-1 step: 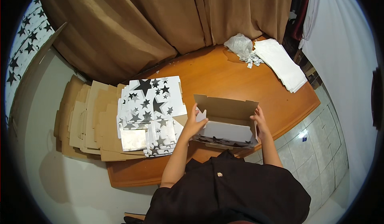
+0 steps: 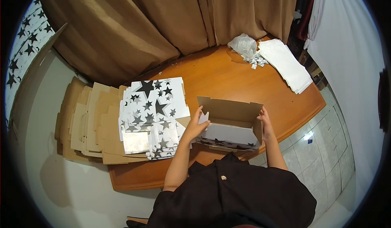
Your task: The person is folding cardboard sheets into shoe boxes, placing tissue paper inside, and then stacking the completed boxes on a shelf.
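Little had changed, and only at the hands: the right hand (image 2: 266, 127) had eased its fingertips slightly outward along the right wall of the cardboard box (image 2: 230, 107), and the left hand (image 2: 196, 129) had drawn its thumb back a touch, baring more of a white tab (image 2: 204, 118). The box itself stood where it had been, at the near edge of the bench (image 2: 216, 69), open-topped with its brown back wall upright, so the work looked hardly further along.

The left hand's thumb and forefinger were spread around the tab; the right hand's fingers curled at the wall's top edge. Whether either pinched the cardboard or merely steadied it, I could not tell.

Toward the bench's left end, star-printed card pieces (image 2: 159, 99) lay beside brown cardboard sheets (image 2: 99, 114), unchanged. Near the far right corner, white sheets (image 2: 285, 67) lay next to a plastic bag (image 2: 243, 46) and small packets (image 2: 258, 60), likewise unmoved.
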Motion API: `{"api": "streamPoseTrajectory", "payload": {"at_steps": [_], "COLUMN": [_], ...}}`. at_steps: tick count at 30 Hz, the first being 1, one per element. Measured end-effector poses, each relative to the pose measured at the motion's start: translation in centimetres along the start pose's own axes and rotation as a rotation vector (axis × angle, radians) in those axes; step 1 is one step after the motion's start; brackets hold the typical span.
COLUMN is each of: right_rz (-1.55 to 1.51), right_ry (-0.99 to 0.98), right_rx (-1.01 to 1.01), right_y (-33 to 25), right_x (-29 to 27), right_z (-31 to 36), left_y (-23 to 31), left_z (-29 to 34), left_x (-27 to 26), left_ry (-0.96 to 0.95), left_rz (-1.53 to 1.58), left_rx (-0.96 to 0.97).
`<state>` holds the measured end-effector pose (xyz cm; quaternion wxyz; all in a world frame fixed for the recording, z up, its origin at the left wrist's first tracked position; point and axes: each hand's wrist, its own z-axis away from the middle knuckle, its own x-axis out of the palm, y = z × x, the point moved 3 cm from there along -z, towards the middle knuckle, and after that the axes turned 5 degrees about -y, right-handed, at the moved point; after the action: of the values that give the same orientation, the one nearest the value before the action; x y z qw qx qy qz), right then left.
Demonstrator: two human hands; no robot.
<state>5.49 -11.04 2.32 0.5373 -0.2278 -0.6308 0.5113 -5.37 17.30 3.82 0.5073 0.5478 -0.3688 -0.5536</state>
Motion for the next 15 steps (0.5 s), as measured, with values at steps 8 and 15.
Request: {"api": "streamPoseTrajectory", "payload": {"at_steps": [8,15], "right_rz": [-0.184,-0.283], "right_ry": [-0.051,-0.098], "right_rx": [-0.02,-0.04], "right_y": [2.6,1.5], "right_x": [-2.9,-2.2], "right_z": [-0.8,-0.6], "left_y": [2.8,8.1], "left_z": [0.4,-0.9], "left_x": [-3.8,2.7], "left_ry": [0.284,0.033], "left_rz": [-0.012,-0.048], "left_rx": [0.051,0.25]}}
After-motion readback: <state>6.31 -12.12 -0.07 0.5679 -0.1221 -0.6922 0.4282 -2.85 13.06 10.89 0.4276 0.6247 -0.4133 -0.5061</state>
